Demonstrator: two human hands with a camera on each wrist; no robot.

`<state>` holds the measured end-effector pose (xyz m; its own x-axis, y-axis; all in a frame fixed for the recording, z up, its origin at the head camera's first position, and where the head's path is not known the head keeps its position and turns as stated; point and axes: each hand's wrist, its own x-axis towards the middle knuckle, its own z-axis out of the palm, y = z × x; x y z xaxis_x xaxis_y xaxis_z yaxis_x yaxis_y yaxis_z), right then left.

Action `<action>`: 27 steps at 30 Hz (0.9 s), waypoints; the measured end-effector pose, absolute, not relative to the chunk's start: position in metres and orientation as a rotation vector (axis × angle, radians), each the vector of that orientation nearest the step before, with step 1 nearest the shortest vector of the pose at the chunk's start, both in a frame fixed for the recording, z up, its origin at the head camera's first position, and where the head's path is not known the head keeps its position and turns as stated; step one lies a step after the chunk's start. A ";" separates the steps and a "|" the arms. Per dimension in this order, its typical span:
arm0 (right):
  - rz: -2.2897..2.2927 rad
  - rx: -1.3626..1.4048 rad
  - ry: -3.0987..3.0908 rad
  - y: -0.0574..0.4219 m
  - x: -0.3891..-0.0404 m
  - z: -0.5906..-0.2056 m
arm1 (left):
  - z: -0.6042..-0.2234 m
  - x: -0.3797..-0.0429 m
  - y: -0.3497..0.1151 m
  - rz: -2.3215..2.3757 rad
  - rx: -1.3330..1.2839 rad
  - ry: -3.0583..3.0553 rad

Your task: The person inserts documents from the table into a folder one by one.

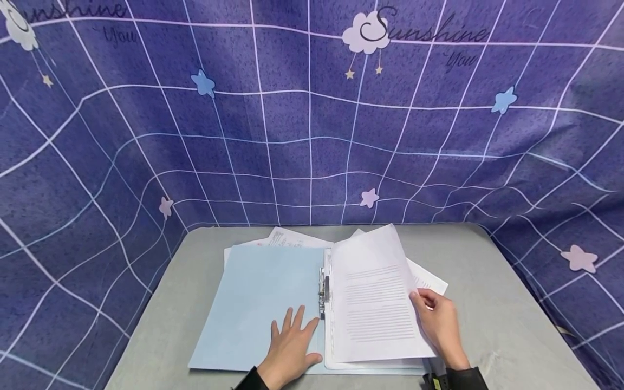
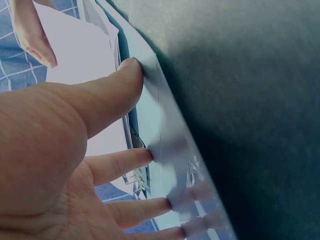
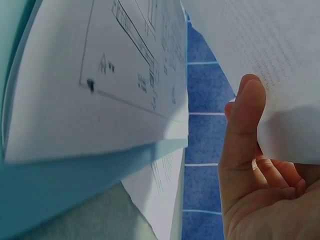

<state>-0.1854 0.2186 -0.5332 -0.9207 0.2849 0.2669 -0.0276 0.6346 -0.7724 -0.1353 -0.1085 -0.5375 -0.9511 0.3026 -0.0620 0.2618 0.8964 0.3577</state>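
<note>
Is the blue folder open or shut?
Open: the blue folder lies spread under the left hand, its metal clip exposed, and the right hand pinches a printed sheet raised above another page.

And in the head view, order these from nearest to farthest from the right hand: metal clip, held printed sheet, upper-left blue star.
1. Printed sheet: held in the right hand.
2. Metal clip: left of sheet.
3. Blue star: far upper left.

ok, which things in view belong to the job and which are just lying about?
Likely in the job:
open blue folder, left hand resting on it
metal clip in the folder
printed sheet, pinched by the right hand

Apparently just lying about:
loose papers poking out beyond the folder
</note>
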 end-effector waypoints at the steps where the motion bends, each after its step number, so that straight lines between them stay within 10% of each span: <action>1: 1.183 -0.198 -2.498 0.217 -0.186 -0.534 | -0.538 -0.135 -0.108 0.531 0.437 2.943; 27: 1.191 -0.230 -2.608 0.204 -0.188 -0.540 | -0.539 -0.133 -0.107 0.508 0.434 2.973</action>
<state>-0.1882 0.2042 -0.5399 -0.9525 0.2512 0.1723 0.0343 0.6505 -0.7588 -0.1334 -0.1070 -0.5388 -0.9551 0.2928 -0.0449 0.2613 0.9042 0.3379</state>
